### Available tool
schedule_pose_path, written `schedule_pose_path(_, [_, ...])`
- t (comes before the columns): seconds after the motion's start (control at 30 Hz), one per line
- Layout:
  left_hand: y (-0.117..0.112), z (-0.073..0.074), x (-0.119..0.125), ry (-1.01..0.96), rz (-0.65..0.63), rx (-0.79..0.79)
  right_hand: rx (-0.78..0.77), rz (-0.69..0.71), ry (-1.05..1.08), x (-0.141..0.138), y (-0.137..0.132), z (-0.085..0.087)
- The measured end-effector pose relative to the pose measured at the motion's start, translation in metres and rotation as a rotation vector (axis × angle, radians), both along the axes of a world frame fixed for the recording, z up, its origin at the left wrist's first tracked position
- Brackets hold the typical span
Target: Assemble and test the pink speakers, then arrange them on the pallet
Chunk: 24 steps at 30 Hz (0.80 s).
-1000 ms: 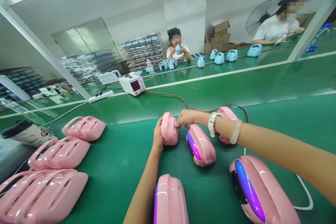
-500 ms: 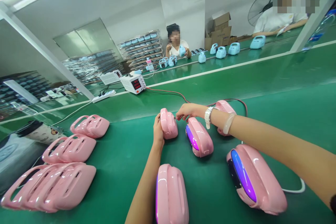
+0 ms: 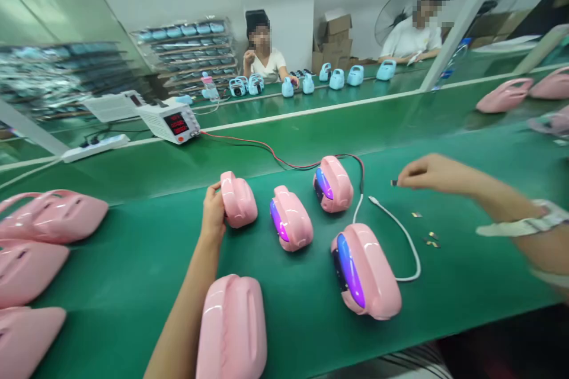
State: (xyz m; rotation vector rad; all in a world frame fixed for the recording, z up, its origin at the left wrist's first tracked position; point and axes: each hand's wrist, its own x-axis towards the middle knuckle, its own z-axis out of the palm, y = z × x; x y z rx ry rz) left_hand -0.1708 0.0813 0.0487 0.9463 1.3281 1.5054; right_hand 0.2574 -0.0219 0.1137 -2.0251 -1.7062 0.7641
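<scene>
My left hand (image 3: 213,214) is closed around the handle side of a pink portable speaker (image 3: 241,202), which stands on the green table. Off to the right, my right hand (image 3: 430,174) pinches a small dark card (image 3: 393,183), like a memory card, just above the tabletop. Several similar tiny cards (image 3: 432,243) lie below that hand. Between my hands stand a pink speaker (image 3: 294,219) with a purple-lit front, another (image 3: 338,185) joined to a cable, and a larger-looking one (image 3: 371,275) lit blue and purple. One more pink speaker (image 3: 233,325) stands near my left forearm.
Rows of pink speakers (image 3: 53,216) stand at the left. A white power supply (image 3: 166,121) with a red display feeds red and black leads. A white cable (image 3: 411,243) curls on the table. Two co-workers sit across, behind blue speakers (image 3: 336,79). More pink units (image 3: 504,96) stand far right.
My right hand has moved away from the held speaker to the right, with a small card now visible in its fingertips. My left hand still holds the speaker. The view has turned right.
</scene>
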Motion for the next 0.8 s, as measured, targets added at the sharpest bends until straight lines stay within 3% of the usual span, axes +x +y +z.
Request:
schedule_pose_path(0.07, [0.001,0.001,0.0,-0.011,0.008,-0.007,-0.216,0.029,0.03,0.02,-0.003,-0.03])
schedule_pose_path(0.13, [0.0,0.001,0.001,-0.02,0.011,0.0,-0.281,0.076,0.015,0.022,0.001,-0.044])
schedule_pose_path(0.23, [-0.001,0.001,0.003,-0.035,0.024,0.021,-0.069,0.107,0.096,-0.002,0.02,-0.039])
schedule_pose_path(0.3, [-0.003,0.002,0.003,-0.033,0.031,0.012,0.079,0.115,0.316,-0.03,0.038,-0.032])
schedule_pose_path(0.37, [-0.004,0.002,0.003,-0.02,0.024,-0.006,0.127,0.151,0.548,-0.059,0.055,-0.03])
schedule_pose_path(0.5, [-0.005,0.0,0.002,-0.048,0.002,-0.012,0.051,0.135,0.818,-0.091,0.076,-0.042])
schedule_pose_path(0.63, [-0.005,-0.002,0.002,-0.093,0.007,0.007,0.006,0.089,0.967,-0.091,0.08,-0.054])
schedule_pose_path(0.8, [-0.006,0.0,0.005,-0.102,0.025,0.028,-0.024,-0.018,0.98,-0.087,0.069,-0.043])
